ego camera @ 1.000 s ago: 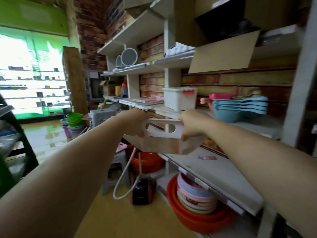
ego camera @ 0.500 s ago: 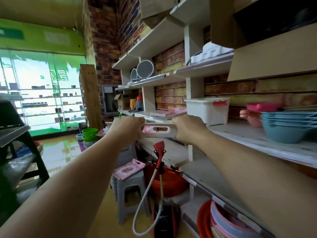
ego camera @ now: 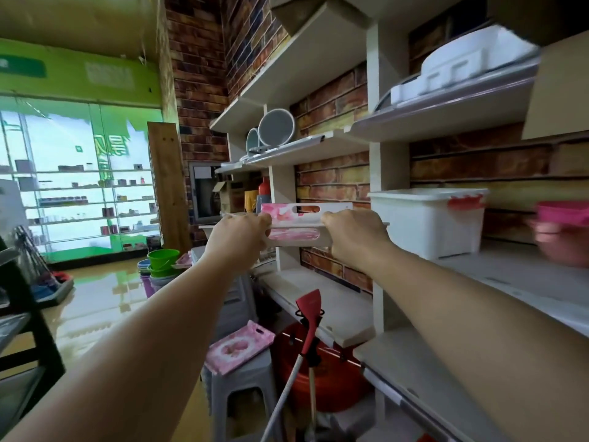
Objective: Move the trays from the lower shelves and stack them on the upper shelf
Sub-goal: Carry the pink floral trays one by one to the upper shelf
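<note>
Tray point(ego camera: 294, 232), pink floral, white-rimmed

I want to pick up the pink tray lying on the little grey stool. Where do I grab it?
Judging by its shape, take the pink tray by its two short ends, one hand on each, coming down from above. It lies flat on the stool, and a slot handle shows at its far end, a ready grip. The near end hangs slightly past the stool's edge, so fingers may slip under there.
</note>
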`<state>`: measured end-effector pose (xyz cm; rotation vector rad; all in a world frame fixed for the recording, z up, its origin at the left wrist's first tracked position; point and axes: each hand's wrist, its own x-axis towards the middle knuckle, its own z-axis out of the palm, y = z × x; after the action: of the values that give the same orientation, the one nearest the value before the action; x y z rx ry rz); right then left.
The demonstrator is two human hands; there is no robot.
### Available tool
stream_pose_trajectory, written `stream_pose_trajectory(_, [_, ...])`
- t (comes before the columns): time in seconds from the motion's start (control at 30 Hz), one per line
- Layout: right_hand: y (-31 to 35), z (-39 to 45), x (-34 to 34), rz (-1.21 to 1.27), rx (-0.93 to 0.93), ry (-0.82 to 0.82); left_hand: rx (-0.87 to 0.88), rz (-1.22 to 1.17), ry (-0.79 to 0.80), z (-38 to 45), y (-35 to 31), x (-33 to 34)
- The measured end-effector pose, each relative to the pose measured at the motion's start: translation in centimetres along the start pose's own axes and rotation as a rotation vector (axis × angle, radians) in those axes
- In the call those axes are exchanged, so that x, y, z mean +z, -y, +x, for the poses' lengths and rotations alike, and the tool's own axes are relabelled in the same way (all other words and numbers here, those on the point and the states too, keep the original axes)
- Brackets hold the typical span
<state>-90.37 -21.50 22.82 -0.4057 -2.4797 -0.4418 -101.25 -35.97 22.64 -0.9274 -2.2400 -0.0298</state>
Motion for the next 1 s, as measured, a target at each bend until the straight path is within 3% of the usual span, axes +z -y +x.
stream_pose_trajectory(0.33, [0.4,14.5,10.4,-0.03,0.043,0.033,0.013,-0.027,-0.037,13.3,5.2,12.8])
stream_pose_trajectory(0.67, [4.1,26.0,19.1,-0.129,0.256,0.082,0.221,-0.081,-0.087,25.9,12.0,24.6])
stream_pose_trajectory(1.0, [2.1,33.7,27.3,-0.231,0.337,0.162,0.358,-0.167,-0.096,35.9,11.9,34.7])
